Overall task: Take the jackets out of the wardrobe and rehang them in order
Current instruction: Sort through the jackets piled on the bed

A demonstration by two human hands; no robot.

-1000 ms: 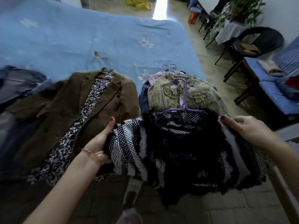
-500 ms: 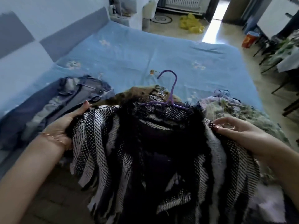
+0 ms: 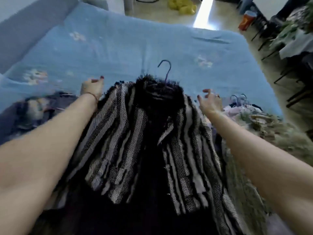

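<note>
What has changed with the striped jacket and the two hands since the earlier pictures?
Both hands let go of the striped jacket: the left hand and right hand now hover open beside its shoulders. The jacket now lies on the bed. It stays on its purple hanger.

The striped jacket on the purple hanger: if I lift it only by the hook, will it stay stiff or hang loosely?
The striped jacket probably hangs floppy: its fabric already drapes in soft folds. The fringed edges may catch on neighbouring clothes. The purple hanger looks thin, so it might tilt.
</note>
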